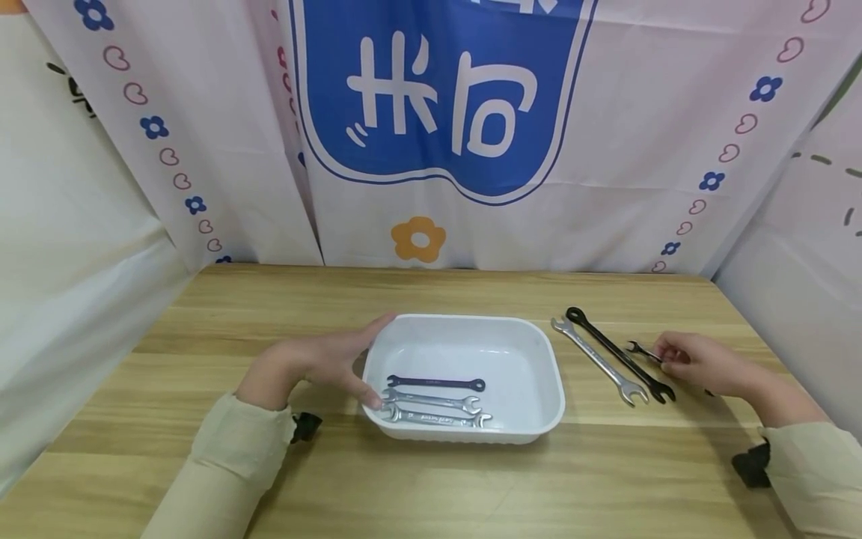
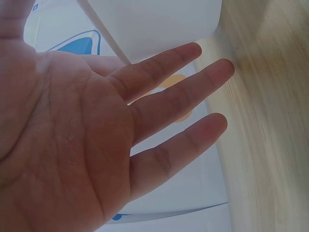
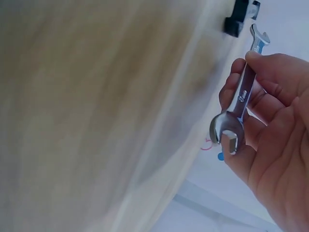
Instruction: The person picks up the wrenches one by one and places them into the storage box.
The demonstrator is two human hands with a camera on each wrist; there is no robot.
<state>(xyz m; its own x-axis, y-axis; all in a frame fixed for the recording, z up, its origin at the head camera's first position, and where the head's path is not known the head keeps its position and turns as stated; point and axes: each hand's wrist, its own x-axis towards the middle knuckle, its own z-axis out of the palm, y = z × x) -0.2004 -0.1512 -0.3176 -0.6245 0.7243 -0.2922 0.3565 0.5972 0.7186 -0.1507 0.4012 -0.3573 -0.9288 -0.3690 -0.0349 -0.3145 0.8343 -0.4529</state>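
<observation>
My right hand (image 1: 703,364) pinches a small silver open-end wrench (image 3: 244,92) between thumb and fingers, above the table at the right. Both forked ends of it show in the right wrist view. My left hand (image 1: 330,363) rests at the left end of a white plastic basin (image 1: 539,419), thumb near its front corner, and the left wrist view shows its fingers extended. Inside the basin, side by side towards the front, lie a dark wrench (image 1: 436,383) with a ring end, a silver open-end wrench (image 1: 431,400) and another silver open-end wrench (image 1: 438,417).
Between the basin and my right hand, a long silver open-end wrench (image 1: 595,358) and a long black ring-end wrench (image 1: 616,350) lie slantwise on the wooden table (image 1: 471,494). A printed cloth (image 1: 364,224) hangs behind the table's back edge, with white cloth at both sides.
</observation>
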